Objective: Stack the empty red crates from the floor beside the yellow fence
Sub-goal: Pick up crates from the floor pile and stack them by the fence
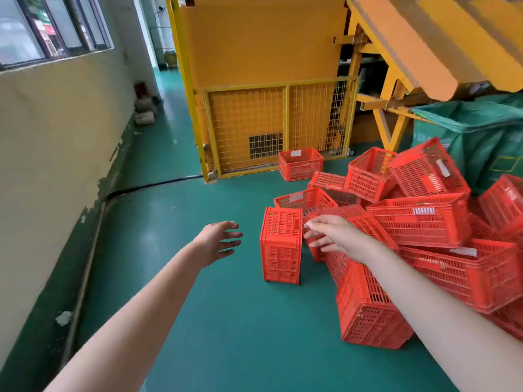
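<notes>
Spread and empty, left grip (218, 241) and right grip (331, 236) flank an upended red crate (281, 244) on the green floor (198, 306); a tumbled crate pile (424, 222) crowds its right, a lone crate (300, 164) seemingly touching the yellow fence (249, 128).

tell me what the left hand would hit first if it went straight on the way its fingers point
Probably the red crate standing on end: the open left hand points its fingers at that crate's left side, with nothing between them. Depth is unclear, so it could pass in front.
</notes>
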